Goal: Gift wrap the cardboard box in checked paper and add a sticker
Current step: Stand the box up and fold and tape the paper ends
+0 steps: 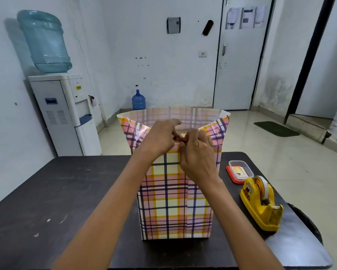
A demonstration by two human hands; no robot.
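A tall box wrapped in pink, yellow and navy checked paper [173, 201] stands upright in the middle of the dark table [56, 191]. Its top end is open, with paper flaps standing up at the left, right and back. My left hand [159, 137] and my right hand [198, 156] meet at the top front edge of the box. Both pinch the near flap of paper there, fingertips touching. The cardboard itself is hidden under the paper.
A yellow tape dispenser [261, 203] sits on the table to the right of the box. Behind it is a small clear container with a red lid [239, 171] holding stickers. A water dispenser [66, 114] stands by the left wall.
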